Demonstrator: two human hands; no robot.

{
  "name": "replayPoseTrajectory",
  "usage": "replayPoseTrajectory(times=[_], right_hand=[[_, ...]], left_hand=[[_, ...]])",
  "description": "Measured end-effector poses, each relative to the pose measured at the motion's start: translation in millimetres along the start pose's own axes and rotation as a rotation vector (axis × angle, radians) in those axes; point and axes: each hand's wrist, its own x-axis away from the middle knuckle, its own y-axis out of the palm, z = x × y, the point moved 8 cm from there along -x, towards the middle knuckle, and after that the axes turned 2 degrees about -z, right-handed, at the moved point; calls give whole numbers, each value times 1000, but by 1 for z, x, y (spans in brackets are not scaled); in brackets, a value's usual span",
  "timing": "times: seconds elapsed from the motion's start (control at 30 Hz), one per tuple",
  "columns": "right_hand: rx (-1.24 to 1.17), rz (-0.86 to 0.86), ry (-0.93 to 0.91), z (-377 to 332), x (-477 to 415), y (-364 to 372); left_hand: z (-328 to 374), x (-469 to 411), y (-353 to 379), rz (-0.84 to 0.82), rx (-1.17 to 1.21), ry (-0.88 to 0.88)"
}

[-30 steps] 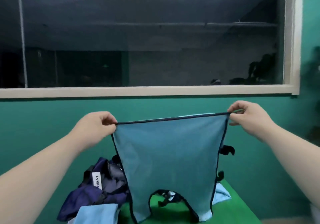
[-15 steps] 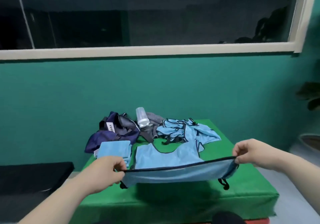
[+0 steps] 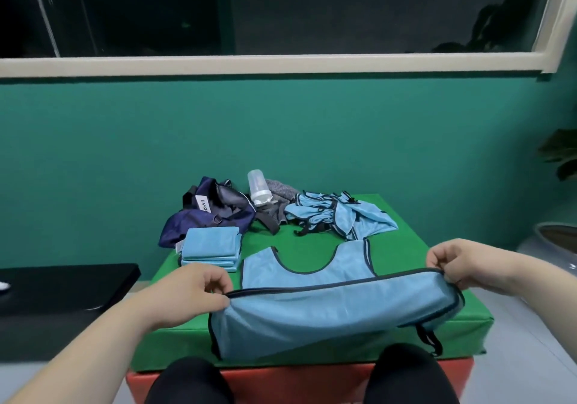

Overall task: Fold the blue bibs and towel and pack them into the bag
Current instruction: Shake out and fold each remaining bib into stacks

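Note:
A light blue bib [image 3: 327, 307] with dark trim lies across the near half of the green mat [image 3: 406, 247], its neck opening facing away from me. My left hand [image 3: 193, 291] pinches its near left corner and my right hand [image 3: 459, 263] pinches its near right corner, holding that hem just above the mat. A stack of folded blue cloths [image 3: 210, 247] sits at the mat's left. A heap of unfolded blue bibs [image 3: 340, 213] lies at the back right. The dark navy bag [image 3: 209, 213] is crumpled at the back left.
A clear plastic bottle [image 3: 258, 186] and a grey cloth [image 3: 278, 203] lie between the bag and the bib heap. The mat tops a red block [image 3: 296, 381] against a teal wall. A black bench [image 3: 62, 288] stands to the left. My knees show at the bottom edge.
The bib hung upright in front of me a second ago. Both hands have brought it down, so its neck end now rests flat on the mat.

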Motion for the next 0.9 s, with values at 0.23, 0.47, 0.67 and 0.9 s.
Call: replayPoseTrajectory(times=[0.23, 0.47, 0.67, 0.9], right_hand=[[-5, -42, 31, -5, 26, 3], [-83, -80, -12, -24, 56, 4], [-109, -142, -14, -29, 78, 5], [-37, -30, -11, -12, 71, -3]], left_hand=[[16, 11, -2, 6, -4, 27], [26, 31, -8, -26, -16, 14], [35, 43, -9, -95, 36, 29], [30, 37, 7, -62, 45, 15]])
